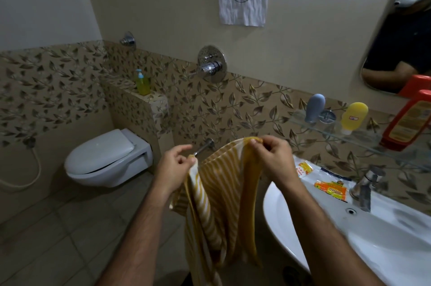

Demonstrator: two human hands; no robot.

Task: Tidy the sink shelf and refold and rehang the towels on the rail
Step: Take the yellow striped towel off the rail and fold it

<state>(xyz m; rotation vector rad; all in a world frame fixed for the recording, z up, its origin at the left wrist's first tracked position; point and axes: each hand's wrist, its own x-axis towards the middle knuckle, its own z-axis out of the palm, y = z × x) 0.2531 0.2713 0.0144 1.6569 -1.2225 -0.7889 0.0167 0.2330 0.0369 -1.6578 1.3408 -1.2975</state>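
A yellow and white striped towel point(221, 192) hangs in folds between my two hands, in front of the chrome towel rail point(205, 146) on the wall. My left hand point(173, 169) pinches the towel's left top corner. My right hand point(271, 159) pinches the top edge a little higher, to the right. The glass sink shelf point(363, 136) on the right carries a grey tube point(314, 107), a yellow tube point(353, 115) and a red-orange bottle point(410, 120).
A white sink point(384, 239) with a chrome tap point(363, 187) stands at the right, with plastic sachets point(328, 185) on its rim. A white toilet point(107, 157) hangs at the left. A green soap bottle point(142, 83) sits on a ledge. A mirror point(401, 48) hangs above the shelf.
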